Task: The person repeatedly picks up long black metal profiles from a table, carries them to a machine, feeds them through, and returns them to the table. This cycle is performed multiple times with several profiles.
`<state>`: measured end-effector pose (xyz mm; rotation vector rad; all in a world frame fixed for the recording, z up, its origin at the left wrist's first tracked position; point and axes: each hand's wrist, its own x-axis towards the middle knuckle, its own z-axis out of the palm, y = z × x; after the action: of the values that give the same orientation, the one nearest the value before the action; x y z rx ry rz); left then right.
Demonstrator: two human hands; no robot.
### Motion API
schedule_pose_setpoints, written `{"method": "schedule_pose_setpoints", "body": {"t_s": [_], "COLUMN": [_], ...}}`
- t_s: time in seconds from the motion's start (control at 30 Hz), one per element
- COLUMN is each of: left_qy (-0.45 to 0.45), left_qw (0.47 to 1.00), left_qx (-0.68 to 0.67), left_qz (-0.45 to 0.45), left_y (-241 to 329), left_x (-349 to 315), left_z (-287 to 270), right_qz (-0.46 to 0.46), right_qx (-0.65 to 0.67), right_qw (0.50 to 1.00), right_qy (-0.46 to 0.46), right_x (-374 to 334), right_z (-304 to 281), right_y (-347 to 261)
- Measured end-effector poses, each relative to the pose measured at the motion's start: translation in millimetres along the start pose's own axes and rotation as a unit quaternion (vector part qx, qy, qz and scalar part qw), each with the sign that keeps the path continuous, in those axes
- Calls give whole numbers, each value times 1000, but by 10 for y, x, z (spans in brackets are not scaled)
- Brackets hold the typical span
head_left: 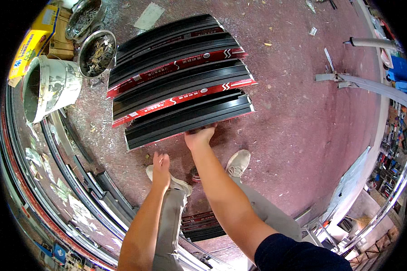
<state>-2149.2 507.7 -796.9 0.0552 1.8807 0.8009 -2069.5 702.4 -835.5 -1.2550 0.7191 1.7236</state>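
My right hand (200, 137) is closed on the near long edge of a black ribbed metal profile (190, 116); its fingertips are hidden beneath the piece. Just short of that profile's near left side, my left hand (161, 162) is empty, its fingers loosely bent and apart. Beyond the held piece lie more black profiles (181, 80) with red printed film along their edges, side by side in a row.
At the far left stand a stained white bucket (61, 86), a metal pot of scraps (97, 53) and a yellow box (34, 40). Long strips (83, 189) line the left. Another dark stack (203, 228) lies between my feet. A metal bar (366, 83) juts in at right.
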Motion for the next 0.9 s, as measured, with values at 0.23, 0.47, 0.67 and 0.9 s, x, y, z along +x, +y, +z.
{"method": "schedule_pose_setpoints", "body": {"t_s": [0.23,0.47,0.67,0.9], "left_qy": [1,-22,-38,-18], "left_qw": [853,858,846,863], "left_qx": [-514,-489,-512,-496], "left_qz": [-89,-153,-142,-98], "left_y": [711,591,605,565], "left_x": [798,706,656,774], "left_z": [504,452,425,304], "right_qz": [-6,4,-9,-8], "right_qx": [-20,-50,-83,-79], "right_qw": [1000,997,989,996], "right_qy": [-13,54,122,46], "right_x": [230,317,348,471], "right_z": [7,-248,-374,-240], "right_y": [-56,-187,-394,-336]}}
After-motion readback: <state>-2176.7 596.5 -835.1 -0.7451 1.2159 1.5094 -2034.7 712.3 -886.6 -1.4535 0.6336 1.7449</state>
